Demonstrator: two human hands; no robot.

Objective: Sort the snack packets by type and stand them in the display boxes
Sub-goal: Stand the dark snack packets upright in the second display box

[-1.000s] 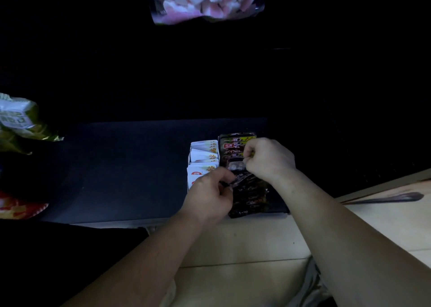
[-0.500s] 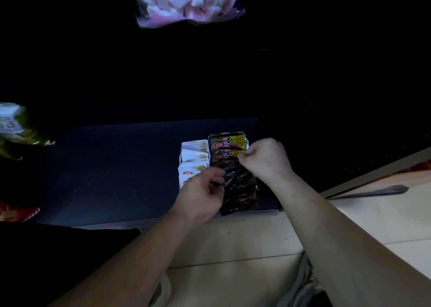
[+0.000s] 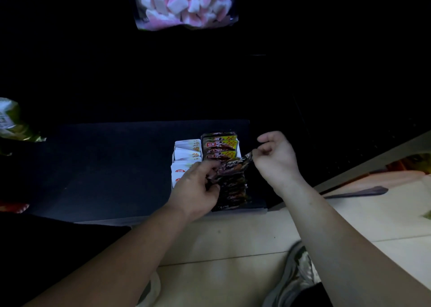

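Two display boxes side by side on bench [image 3: 105,171], near its front edge. Left box [image 3: 173,157] holds row of white packets [image 3: 186,154]; right box [image 3: 239,151] holds row of dark packets [image 3: 220,145], touching left row. One dark packet [image 3: 234,166] above right row, between left hand [image 3: 196,190] and right hand [image 3: 276,157]. Marshmallow bag [image 3: 184,3] far behind boxes. Green bag [image 3: 11,122] at far left. Floor [image 3: 233,236] in front of bench; shoe [image 3: 291,276] on floor, lower right.
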